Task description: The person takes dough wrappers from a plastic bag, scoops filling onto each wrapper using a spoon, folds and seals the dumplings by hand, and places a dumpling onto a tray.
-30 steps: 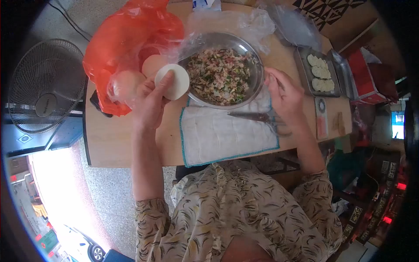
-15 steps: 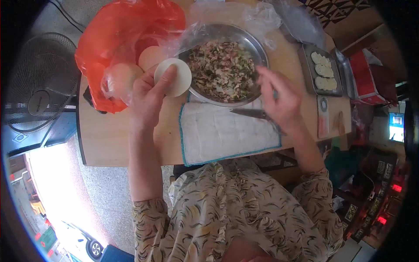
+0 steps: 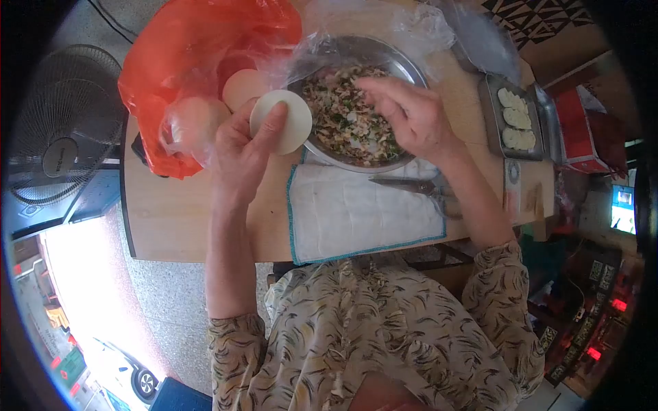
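A round white dough wrapper (image 3: pixel 290 123) is held flat in my left hand (image 3: pixel 243 147), my thumb on top of it. My right hand (image 3: pixel 411 116) hangs over the right part of a steel bowl (image 3: pixel 411 70) that holds chopped filling (image 3: pixel 346 120) of meat and greens. Its fingers are bent together, and what they hold, if anything, is hidden. More round wrappers (image 3: pixel 243 89) lie by the red plastic bag (image 3: pixel 199 61), left of the bowl. Scissors (image 3: pixel 404 184) rest on the white cloth (image 3: pixel 363 219) below the bowl.
A metal tray (image 3: pixel 538 146) with several filled dumplings stands at the right, beside a red box (image 3: pixel 574 127). Clear plastic (image 3: pixel 425 31) lies behind the bowl. A fan (image 3: pixel 62 130) stands left of the table (image 3: pixel 171 226).
My right hand has moved from the bowl's right rim leftward over the filling. My left hand still holds the wrapper near the bowl's left side. The view has shifted slightly.
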